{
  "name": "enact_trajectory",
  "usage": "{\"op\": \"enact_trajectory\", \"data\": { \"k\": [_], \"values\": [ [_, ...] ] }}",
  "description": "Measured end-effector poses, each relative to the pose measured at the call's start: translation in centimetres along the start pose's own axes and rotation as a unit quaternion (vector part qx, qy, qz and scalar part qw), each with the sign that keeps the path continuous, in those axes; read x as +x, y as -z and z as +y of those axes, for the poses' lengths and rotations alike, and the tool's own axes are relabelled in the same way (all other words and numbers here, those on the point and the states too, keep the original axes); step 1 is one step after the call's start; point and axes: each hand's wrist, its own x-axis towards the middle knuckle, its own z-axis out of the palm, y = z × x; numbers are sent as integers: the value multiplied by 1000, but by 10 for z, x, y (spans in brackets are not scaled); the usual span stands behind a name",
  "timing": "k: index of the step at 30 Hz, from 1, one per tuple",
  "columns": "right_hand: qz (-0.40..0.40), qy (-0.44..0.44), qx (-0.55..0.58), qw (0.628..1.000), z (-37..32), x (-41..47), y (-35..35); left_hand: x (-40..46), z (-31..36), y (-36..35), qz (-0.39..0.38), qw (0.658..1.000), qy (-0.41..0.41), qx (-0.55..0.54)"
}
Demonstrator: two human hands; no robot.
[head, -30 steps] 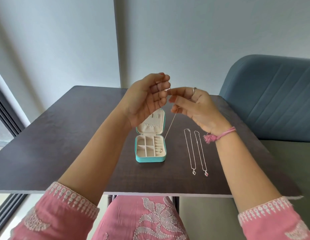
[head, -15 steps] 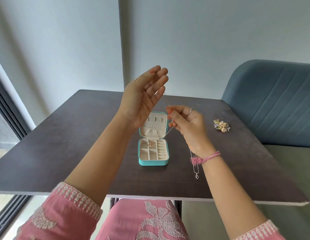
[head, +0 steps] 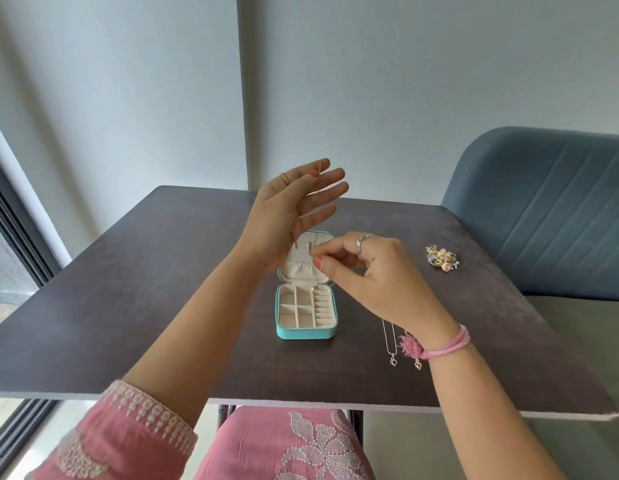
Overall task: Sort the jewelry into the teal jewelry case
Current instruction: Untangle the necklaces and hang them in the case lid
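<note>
The teal jewelry case (head: 305, 332) lies open on the dark table (head: 128, 306), its cream lid upright and its compartments facing me. A thin necklace chain (head: 321, 168) runs from my raised left hand (head: 294, 209), pinched between thumb and forefinger, down to my right hand (head: 363, 268). The right hand pinches the chain just in front of the lid. The pendant (head: 315, 288) hangs at the case's back edge. Two silver necklaces with heart pendants (head: 392, 344) lie right of the case, partly under my right wrist.
A cluster of small gold and pastel jewelry (head: 441, 259) sits at the table's far right. A blue upholstered chair (head: 550, 216) stands beyond the right edge. A grey wall is behind, and a window frame (head: 13, 237) runs along the left.
My right hand has dropped lower and leftward, to the case's lid, drawing the chain down. My left hand stays raised. The pendant has sunk toward the case.
</note>
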Motion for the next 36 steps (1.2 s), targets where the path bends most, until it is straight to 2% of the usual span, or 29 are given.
{"op": "enact_trajectory", "data": {
  "k": [5, 13, 22, 29, 36],
  "values": [
    [-5, -27, 77, 997, -16, 11, 20, -5, 2, 4, -54, 998, 29, 20],
    [46, -81, 173, 980, -23, 39, 34, -10, 2, 8, -119, 988, 26, 95],
    [132, -115, 212, 961, -14, 45, 26, -12, 6, 6, -102, 991, 69, 50],
    [90, -172, 286, 938, 0, 31, 4, -9, 11, 3, -66, 991, 89, -77],
    [80, -132, 279, 948, 11, 7, -21, -5, 11, 9, -66, 988, 74, -114]
  ]
}}
